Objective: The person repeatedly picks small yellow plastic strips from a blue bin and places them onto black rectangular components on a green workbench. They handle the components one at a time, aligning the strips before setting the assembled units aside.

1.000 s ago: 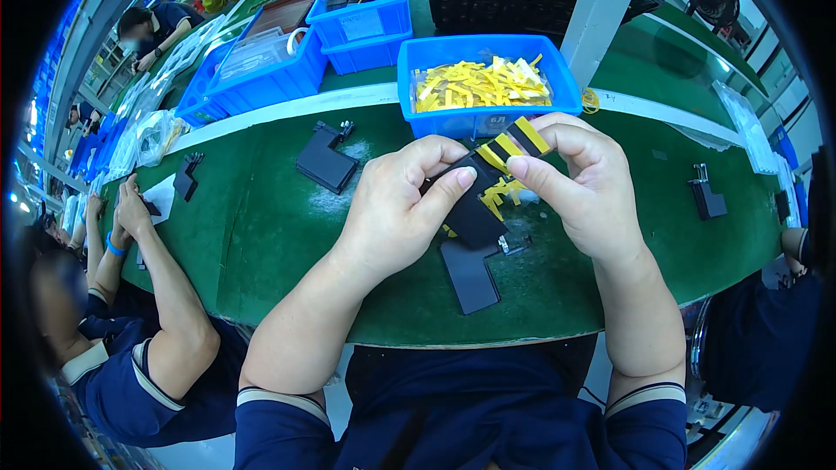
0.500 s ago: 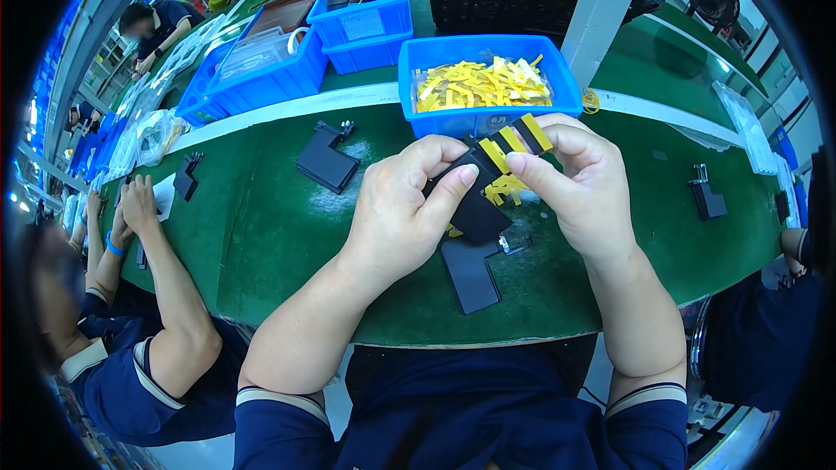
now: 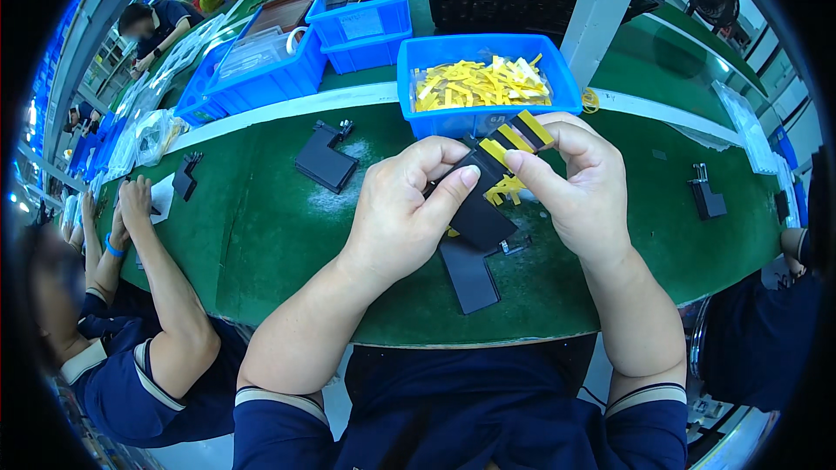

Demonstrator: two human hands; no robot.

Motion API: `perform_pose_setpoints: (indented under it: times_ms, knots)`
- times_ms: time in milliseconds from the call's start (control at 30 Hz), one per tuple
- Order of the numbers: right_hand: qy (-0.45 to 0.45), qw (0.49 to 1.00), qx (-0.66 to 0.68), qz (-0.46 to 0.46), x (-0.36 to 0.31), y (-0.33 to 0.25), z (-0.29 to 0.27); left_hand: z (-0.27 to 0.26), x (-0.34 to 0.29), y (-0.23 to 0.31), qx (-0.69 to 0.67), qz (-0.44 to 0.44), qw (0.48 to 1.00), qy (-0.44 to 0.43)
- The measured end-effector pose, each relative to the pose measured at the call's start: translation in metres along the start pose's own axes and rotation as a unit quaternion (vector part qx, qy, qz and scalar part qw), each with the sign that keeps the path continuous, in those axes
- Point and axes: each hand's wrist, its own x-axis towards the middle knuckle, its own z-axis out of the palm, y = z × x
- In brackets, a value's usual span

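A curved green surface (image 3: 279,226) spread across the middle of the frame. At the left edge a co-worker (image 3: 174,339) in a dark short-sleeved top sat with both arms stretched forward over it. At upper centre stood a blue bin (image 3: 440,126) heaped with yellow strips (image 3: 483,83), and two stacked blue boxes (image 3: 361,30) were to its upper left. In the centre I could see the person's two hands, apart from each other yet both clamped on one thing: the left hand (image 3: 396,200) pinched the body of a black piece (image 3: 482,219) between thumb and fingers, while the right hand (image 3: 575,183) gripped its upper end, thumb in front, beside yellow bands (image 3: 535,129). That piece was held tilted at mid-frame, over the surface. Similar dark parts lay below it (image 3: 470,278), left of centre and at far right. Smallest of all, some loose yellow scraps (image 3: 505,193) showed between the hands
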Motion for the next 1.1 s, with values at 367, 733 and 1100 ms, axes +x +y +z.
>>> perform_pose_setpoints:
  times_ms: [367,733,1100]
  knots:
    - [-0.043,0.998,-0.026,0.026,-0.002,-0.007,0.003,0.006,-0.001,-0.002,0.019,0.041,0.999,0.022]
    - [-0.039,0.99,-0.104,-0.086,0.0,-0.009,0.0,0.002,-0.002,-0.001,-0.018,0.02,0.999,0.022]
    - [-0.083,0.96,-0.136,-0.229,0.013,-0.004,-0.014,-0.01,0.002,-0.003,-0.092,-0.032,0.995,-0.038]
